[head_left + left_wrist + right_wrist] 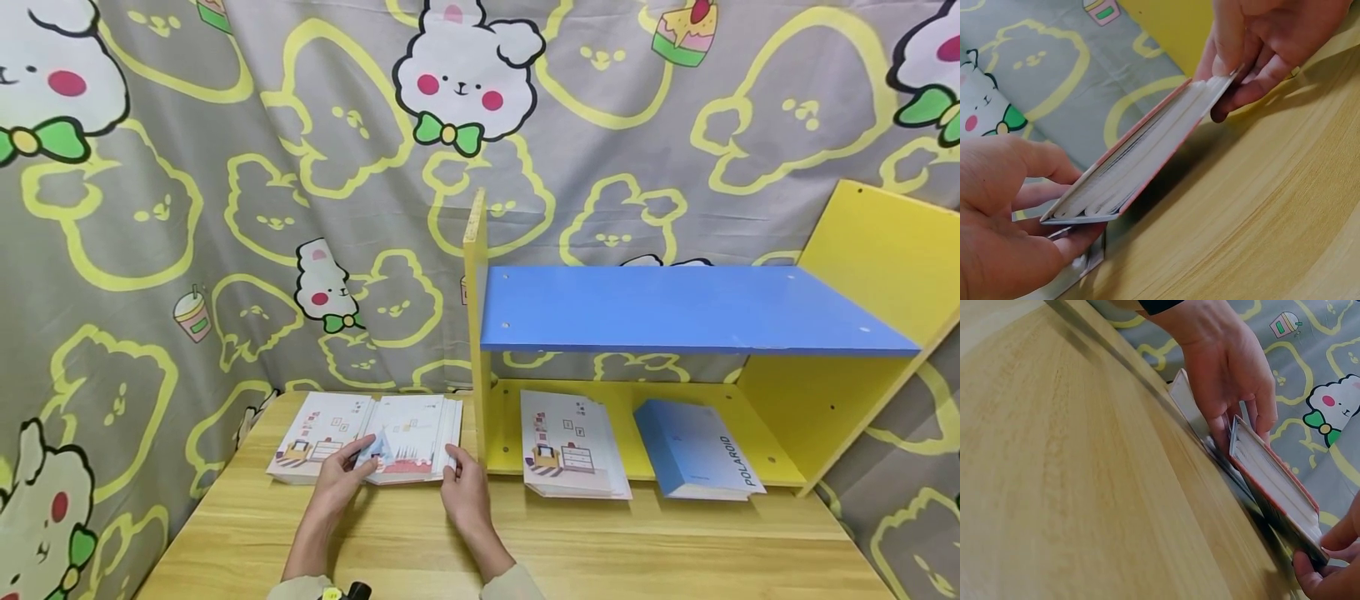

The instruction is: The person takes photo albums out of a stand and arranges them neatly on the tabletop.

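Both hands hold a thick book (412, 429) at its two sides, its white cover printed with a blue tent and a pink strip. At the left edge, my left hand (342, 477) grips it with thumb and fingers on opposite faces. My right hand (465, 492) pinches the right edge near its lower corner. The wrist views show the book tilted close over the table, its page block (1138, 150) facing the camera. Just left of it lies another white book (318, 437) with a yellow armchair on the cover, partly overlapped by the left hand in the head view.
To the right stands a yellow shelf unit with a blue board (675, 308). Under that board, a white book (573, 442) and a blue book (701, 450) marked POLAROID lie with front ends past the base. The yellow side panel (477, 333) rises beside the held book; a patterned curtain (375, 208) hangs behind.
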The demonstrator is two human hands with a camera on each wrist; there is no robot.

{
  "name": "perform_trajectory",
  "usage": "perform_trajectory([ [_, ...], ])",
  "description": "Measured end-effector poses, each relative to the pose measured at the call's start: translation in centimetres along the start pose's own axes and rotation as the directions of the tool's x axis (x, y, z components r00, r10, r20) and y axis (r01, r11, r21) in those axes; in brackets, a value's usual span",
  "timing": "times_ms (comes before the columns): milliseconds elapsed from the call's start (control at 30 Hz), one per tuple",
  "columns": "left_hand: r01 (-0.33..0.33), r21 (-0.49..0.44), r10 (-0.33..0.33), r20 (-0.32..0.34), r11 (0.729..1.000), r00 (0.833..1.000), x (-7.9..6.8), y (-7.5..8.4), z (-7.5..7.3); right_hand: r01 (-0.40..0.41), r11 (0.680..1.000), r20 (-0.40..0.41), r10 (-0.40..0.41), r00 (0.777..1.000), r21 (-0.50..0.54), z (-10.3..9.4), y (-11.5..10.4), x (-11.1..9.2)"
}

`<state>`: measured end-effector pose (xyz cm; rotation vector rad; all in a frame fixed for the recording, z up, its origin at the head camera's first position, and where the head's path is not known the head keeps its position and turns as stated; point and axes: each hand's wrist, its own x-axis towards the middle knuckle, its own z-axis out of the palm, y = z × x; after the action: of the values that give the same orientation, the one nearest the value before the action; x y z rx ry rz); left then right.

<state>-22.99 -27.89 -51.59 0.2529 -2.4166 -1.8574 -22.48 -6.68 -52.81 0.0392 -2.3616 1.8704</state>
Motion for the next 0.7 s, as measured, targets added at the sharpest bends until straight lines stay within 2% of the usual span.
perform_trajectory([
  [533, -0.002, 0.064, 0.002, 0.008, 0.998, 1.000, -0.1, 0.1, 0.2, 0.042, 0.998, -0.014, -0.043, 0.999, -0.052, 0.5, 1.1, 0.1],
  [700, -0.020, 0.051, 0.019, 0.004, 0.998, 1.000, -0.1, 0.2, 0.3, 0.041, 0.998, -0.004, -0.041, 0.999, -0.048, 0.5, 0.9, 0.0],
])
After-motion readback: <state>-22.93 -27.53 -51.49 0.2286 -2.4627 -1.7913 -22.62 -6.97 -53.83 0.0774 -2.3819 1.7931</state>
